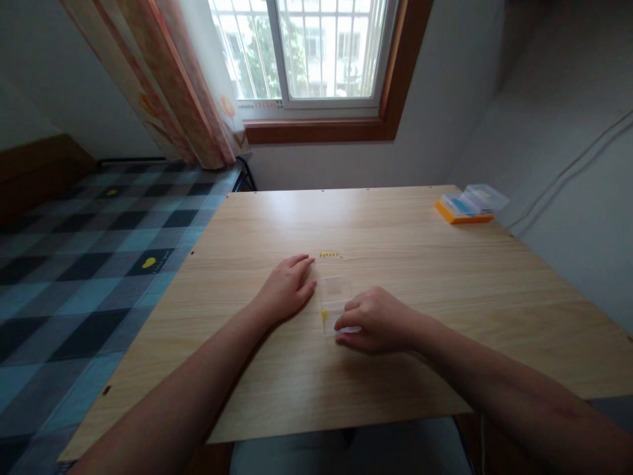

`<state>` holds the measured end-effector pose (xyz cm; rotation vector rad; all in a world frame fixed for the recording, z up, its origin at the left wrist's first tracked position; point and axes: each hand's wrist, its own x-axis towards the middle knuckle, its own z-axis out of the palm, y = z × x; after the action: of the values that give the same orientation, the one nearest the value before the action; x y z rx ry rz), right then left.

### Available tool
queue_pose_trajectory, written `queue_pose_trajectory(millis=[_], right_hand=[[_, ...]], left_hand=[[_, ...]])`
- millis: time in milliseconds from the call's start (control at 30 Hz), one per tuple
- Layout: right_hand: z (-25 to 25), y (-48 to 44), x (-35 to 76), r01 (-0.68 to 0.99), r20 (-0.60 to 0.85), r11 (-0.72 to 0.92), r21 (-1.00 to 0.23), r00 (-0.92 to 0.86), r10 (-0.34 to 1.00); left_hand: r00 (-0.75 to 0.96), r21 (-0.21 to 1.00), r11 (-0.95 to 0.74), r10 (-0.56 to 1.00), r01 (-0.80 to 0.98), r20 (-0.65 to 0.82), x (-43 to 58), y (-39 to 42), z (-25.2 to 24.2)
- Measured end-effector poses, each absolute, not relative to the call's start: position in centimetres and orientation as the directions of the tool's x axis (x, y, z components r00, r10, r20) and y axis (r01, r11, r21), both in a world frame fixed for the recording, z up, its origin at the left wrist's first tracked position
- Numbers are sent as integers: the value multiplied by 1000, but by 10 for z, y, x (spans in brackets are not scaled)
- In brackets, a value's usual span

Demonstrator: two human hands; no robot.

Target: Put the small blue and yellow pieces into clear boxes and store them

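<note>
A small clear plastic case [336, 287] lies on the wooden table in front of me, a little yellow [324, 315] showing at the left of its near part. Beyond it several tiny yellow pieces [330, 254] form a short row. My left hand [289, 287] rests on the table along the case's left side, fingers stretched out and holding nothing. Over the right side of the case's near part is my right hand [374, 320], its fingers curled and the thumb close to the index finger. What lies between those fingertips, if anything, is too small to make out.
An orange box with a raised clear lid [469, 204] stands at the table's far right corner. The light wooden table [277, 224] reaches toward the window wall. A bed with a checked cover [123, 264] borders it on the left. A cable [568, 168] runs along the right wall.
</note>
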<state>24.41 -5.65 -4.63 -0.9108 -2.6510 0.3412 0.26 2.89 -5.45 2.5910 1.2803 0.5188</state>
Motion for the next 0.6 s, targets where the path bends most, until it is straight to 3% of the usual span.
queue_pose_trajectory(millis=[300, 600], right_hand=[[-46, -58, 244, 549, 213, 778, -305, -757, 618], [-39, -61, 240, 570, 189, 796, -204, -775, 603]], left_hand=[[566, 352, -613, 789, 707, 237, 3, 27, -53], [595, 364, -644, 764, 673, 251, 6, 25, -51]])
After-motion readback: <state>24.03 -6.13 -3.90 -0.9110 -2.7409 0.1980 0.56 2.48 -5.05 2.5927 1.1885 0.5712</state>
